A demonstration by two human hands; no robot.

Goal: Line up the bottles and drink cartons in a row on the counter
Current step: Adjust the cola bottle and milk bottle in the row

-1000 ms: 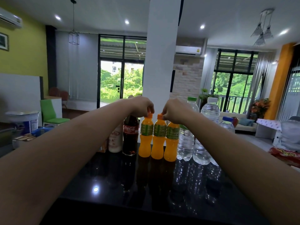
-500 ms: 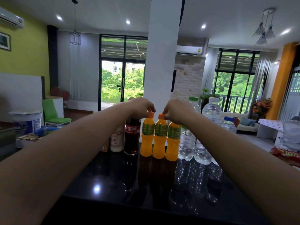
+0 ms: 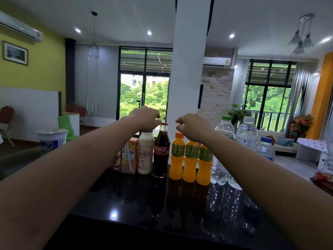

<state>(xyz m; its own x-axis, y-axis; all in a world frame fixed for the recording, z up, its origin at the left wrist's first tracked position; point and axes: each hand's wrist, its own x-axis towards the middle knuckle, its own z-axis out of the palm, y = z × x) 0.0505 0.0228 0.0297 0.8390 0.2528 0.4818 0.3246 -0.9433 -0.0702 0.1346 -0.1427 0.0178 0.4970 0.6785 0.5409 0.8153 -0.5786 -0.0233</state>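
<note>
Three orange bottles (image 3: pixel 191 165) with green labels stand touching, side by side, in the middle of the row at the far edge of the black counter (image 3: pixel 144 204). The print on their labels is too small to read. Just left of them is a dark cola bottle (image 3: pixel 161 156) whose red label carries "Coca-Cola" in white script. Next leftward comes a white bottle (image 3: pixel 144 156) with a blue cap and a pinkish label whose writing is blurred. Beyond it is an orange carton (image 3: pixel 128 157) with blue letters, of which only "DU" and "MI" can be made out. A brown carton (image 3: pixel 115 162) at the left end is mostly hidden behind the left forearm. Right of the orange bottles stand clear water bottles (image 3: pixel 246 138): a green-capped one, a white-capped one with a round blue mark on its label, and a short blue-capped one at the right end.

The left hand (image 3: pixel 146 120) hovers above the white bottle's cap, its fingers (image 3: pixel 157 116) loosely curled and slightly parted, gripping nothing. The thumb tip lies just beside the cola bottle's cap; whether they touch cannot be made out. The right hand (image 3: pixel 195 128) hovers above the orange bottles, hiding two of their caps. Its fingers (image 3: pixel 179 121) are loosely curled, thumb and forefinger a little apart, holding nothing.
</note>
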